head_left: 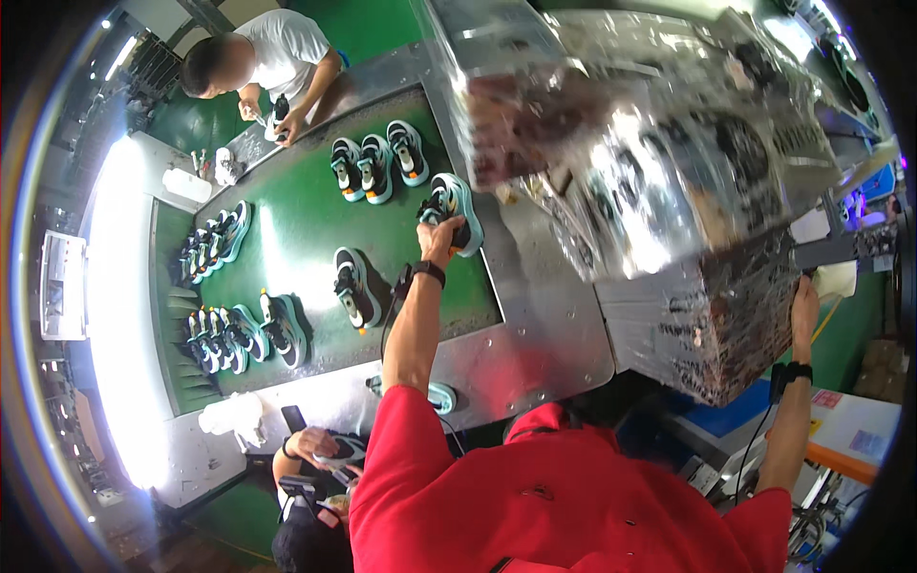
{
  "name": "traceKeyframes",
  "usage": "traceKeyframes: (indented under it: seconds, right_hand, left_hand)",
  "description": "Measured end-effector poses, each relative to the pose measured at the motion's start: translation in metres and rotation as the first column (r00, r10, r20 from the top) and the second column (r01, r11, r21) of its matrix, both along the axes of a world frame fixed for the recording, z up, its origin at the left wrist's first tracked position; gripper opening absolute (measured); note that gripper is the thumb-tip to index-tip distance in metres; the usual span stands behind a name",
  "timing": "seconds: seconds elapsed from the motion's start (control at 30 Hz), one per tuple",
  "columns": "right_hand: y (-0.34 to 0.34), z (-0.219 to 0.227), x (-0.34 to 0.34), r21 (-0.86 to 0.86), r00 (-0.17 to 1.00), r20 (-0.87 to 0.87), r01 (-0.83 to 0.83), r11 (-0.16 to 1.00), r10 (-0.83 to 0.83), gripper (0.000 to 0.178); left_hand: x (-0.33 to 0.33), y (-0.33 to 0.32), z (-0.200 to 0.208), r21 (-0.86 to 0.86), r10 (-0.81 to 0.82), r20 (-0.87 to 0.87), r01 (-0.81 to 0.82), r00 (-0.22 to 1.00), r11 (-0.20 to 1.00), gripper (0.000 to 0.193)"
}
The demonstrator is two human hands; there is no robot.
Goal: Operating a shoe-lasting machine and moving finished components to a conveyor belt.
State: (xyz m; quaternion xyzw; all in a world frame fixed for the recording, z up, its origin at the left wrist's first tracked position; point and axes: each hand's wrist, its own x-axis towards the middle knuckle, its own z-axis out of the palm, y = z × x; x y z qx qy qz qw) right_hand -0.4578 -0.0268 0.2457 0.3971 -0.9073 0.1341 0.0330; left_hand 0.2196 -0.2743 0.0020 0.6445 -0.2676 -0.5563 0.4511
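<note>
My left hand is closed around a dark sneaker with a pale blue sole, near the right edge of a green conveyor belt. Beyond it stand three matching sneakers in a group. Another single sneaker sits on the belt left of my forearm. My right hand is far to the right, beside a tall stack wrapped in clear plastic. Its fingers are too small and partly hidden to tell their grip.
Two rows of sneakers, a far row and a near row, line the belt's left end by a bright lamp. A co-worker in white handles a shoe across the belt; another person's hand holds a shoe at lower left. A metal border edges the belt.
</note>
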Motion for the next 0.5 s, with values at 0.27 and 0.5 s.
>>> traceKeyframes:
  seconds: [0.27,0.5]
  right_hand:
    - [-0.004,-0.015,-0.009,0.003,1.0,-0.02,-0.002,1.0,0.002,0.054]
    - [0.034,-0.038,-0.037,-0.127,0.952,-0.242,-0.223,0.966,0.188,0.032]
  left_hand:
    - [0.041,-0.177,-0.089,-0.313,0.031,0.643,0.226,0.765,0.922,0.065]
    - [0.116,-0.18,0.012,-0.217,-0.188,0.653,0.419,0.734,0.882,0.057]
